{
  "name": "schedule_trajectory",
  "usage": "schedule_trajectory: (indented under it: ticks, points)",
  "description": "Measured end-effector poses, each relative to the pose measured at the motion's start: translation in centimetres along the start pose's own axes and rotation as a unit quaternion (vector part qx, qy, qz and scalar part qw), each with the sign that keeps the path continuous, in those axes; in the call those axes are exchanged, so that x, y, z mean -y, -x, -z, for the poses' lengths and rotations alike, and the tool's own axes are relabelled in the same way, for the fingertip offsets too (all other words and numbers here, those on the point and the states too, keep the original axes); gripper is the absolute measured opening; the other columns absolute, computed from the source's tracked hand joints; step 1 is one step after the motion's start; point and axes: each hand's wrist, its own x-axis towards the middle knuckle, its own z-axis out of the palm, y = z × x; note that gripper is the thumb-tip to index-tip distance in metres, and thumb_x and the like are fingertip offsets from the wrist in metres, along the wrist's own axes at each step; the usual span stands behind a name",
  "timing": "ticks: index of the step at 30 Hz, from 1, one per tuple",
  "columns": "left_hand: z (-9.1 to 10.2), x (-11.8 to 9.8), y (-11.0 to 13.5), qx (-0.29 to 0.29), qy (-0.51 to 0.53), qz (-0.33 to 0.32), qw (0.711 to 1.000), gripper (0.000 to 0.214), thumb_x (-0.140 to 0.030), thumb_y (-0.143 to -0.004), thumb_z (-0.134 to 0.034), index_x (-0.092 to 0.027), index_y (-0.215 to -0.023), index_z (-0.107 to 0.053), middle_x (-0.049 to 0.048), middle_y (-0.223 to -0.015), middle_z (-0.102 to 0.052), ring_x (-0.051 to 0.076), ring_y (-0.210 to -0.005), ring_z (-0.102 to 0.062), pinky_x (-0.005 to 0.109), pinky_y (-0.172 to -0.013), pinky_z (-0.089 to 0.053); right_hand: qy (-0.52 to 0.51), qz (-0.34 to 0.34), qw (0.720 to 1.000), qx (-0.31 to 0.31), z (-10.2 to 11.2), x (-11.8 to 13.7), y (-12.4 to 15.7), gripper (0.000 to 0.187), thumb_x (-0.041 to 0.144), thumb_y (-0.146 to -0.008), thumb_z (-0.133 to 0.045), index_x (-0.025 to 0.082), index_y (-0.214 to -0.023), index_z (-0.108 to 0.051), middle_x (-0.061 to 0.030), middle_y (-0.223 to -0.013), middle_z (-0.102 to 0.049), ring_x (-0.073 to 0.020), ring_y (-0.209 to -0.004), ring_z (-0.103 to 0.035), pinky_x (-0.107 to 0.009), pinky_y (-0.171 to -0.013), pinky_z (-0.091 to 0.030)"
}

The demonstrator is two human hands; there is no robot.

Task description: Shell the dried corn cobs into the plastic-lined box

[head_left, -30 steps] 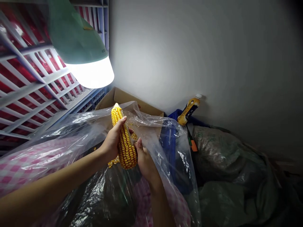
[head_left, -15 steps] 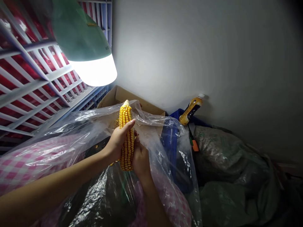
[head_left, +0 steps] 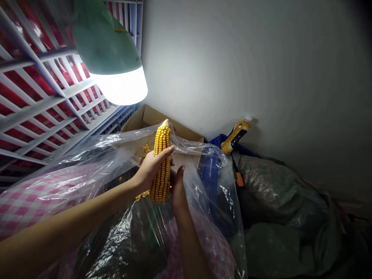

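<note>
1 cob (head_left: pixel 162 176) tilts up over the plastic (head_left: pixel 114 155), gripped by the left hand (head_left: pixel 149 168); the right hand (head_left: pixel 179 190) sits beside it, its finger hold unclear. Some kernels (head_left: pixel 142 195) are already loose; the cob's visible face looks full.

I see the cob (head_left: pixel 161 176) nearly upright, its pale, pointed tip uppermost, leaning slightly right. Rows of yellow kernels (head_left: pixel 161 190) cover the side facing my camera; loose grains (head_left: pixel 142 195) lie left of its lower end, with more farther up.
</note>
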Motion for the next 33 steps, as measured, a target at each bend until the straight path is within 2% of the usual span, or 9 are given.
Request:
schedule_trajectory:
  ticks: [3, 7, 11, 15, 19, 22, 26, 29, 33]
  points:
    - [0.1, 0.4, 0.0, -0.002, -0.026, -0.039, 0.999, 0.032, -0.045, -0.067, -0.061, -0.016, -0.070, -0.051, 0.0001, -0.060, -0.054, 0.013, -0.050, -0.054, 0.024, -0.047, -0.044, -0.035, -0.036, 0.998, -0.041, 0.3, 0.5, -0.5, 0.072, 0.068, -0.078, -0.013, 0.015, -0.075, -0.062, -0.0075, -0.074, -0.064, -0.0178, -0.071, -0.059, -0.026, -0.059, -0.044]
    - [-0.2, 0.8, 0.4, -0.001, -0.049, -0.054, 0.997, 0.027, -0.041, -0.068, -0.060, -0.016, -0.069, -0.051, 0.0005, -0.059, -0.055, 0.013, -0.052, -0.053, 0.023, -0.049, -0.044, -0.009, -0.002, 0.994, -0.111, -0.4, 0.4, -0.7, 0.064, 0.067, -0.078, -0.020, 0.016, -0.062, -0.055, -0.0056, -0.062, -0.059, -0.0164, -0.059, -0.055, -0.026, -0.051, -0.039]
    - [-0.4, 0.8, 0.7, 0.007, -0.066, -0.059, 0.996, 0.025, -0.039, -0.067, -0.061, -0.016, -0.067, -0.052, 0.0002, -0.059, -0.055, 0.012, -0.053, -0.052, 0.021, -0.051, -0.043, -0.045, 0.015, 0.988, -0.147, -1.1, -0.1, -0.7, 0.058, 0.064, -0.080, -0.024, 0.018, -0.053, -0.048, -0.0032, -0.049, -0.051, -0.0147, -0.046, -0.047, -0.026, -0.044, -0.033]
    - [-0.1, 1.1, 0.6, 0.028, -0.077, -0.048, 0.995, 0.028, -0.041, -0.066, -0.063, -0.016, -0.063, -0.051, 0.0001, -0.058, -0.055, 0.012, -0.053, -0.051, 0.021, -0.052, -0.042, -0.079, 0.023, 0.983, -0.164, -1.5, -0.6, -0.7, 0.052, 0.061, -0.080, -0.030, 0.019, -0.056, -0.048, -0.0041, -0.053, -0.053, -0.0152, -0.048, -0.048, -0.027, -0.044, -0.035]
    - [-0.1, 1.2, 0.5, 0.041, -0.066, -0.041, 0.996, 0.028, -0.041, -0.065, -0.064, -0.015, -0.062, -0.052, 0.0004, -0.057, -0.055, 0.012, -0.052, -0.052, 0.021, -0.052, -0.042, -0.056, 0.019, 0.982, -0.182, -1.5, -0.8, -0.6, 0.053, 0.061, -0.080, -0.028, 0.019, -0.057, -0.049, -0.0055, -0.055, -0.055, -0.0159, -0.052, -0.050, -0.026, -0.046, -0.037]
    - [-0.3, 0.9, 0.5, 0.034, -0.039, -0.027, 0.998, 0.029, -0.042, -0.066, -0.062, -0.015, -0.062, -0.053, 0.0009, -0.055, -0.054, 0.012, -0.050, -0.052, 0.023, -0.048, -0.043, -0.054, -0.001, 0.987, -0.154, -0.8, -0.3, -0.7, 0.061, 0.066, -0.078, -0.021, 0.018, -0.057, -0.051, -0.0051, -0.056, -0.056, -0.0154, -0.053, -0.052, -0.025, -0.047, -0.038]
    - [-0.4, 0.1, 0.4, -0.002, -0.001, -0.020, 1.000, 0.033, -0.047, -0.065, -0.062, -0.015, -0.065, -0.052, 0.0009, -0.055, -0.054, 0.013, -0.047, -0.052, 0.024, -0.045, -0.042, -0.100, -0.059, 0.992, -0.055, 0.7, 0.6, -1.1, 0.071, 0.071, -0.074, -0.018, 0.015, -0.062, -0.059, -0.0069, -0.065, -0.063, -0.0172, -0.063, -0.058, -0.025, -0.053, -0.042]
    - [-0.3, -0.8, 0.4, -0.027, 0.022, -0.020, 0.999, 0.036, -0.049, -0.063, -0.063, -0.015, -0.065, -0.051, 0.0001, -0.055, -0.053, 0.011, -0.044, -0.050, 0.023, -0.042, -0.041, -0.098, -0.053, 0.994, 0.003, 1.5, 1.2, -0.9, 0.063, 0.066, -0.076, -0.030, 0.014, -0.077, -0.066, -0.0083, -0.079, -0.066, -0.0187, -0.072, -0.061, -0.028, -0.060, -0.045]
    - [0.0, -1.9, 0.4, -0.019, 0.065, 0.001, 0.998, 0.038, -0.053, -0.063, -0.059, -0.016, -0.064, -0.051, -0.0003, -0.054, -0.051, 0.011, -0.038, -0.047, 0.025, -0.039, -0.041, -0.065, 0.011, 0.997, 0.043, 1.9, 1.9, 0.1, 0.045, 0.053, -0.076, -0.047, 0.017, -0.097, -0.065, -0.0072, -0.095, -0.066, -0.0199, -0.086, -0.061, -0.032, -0.075, -0.047]
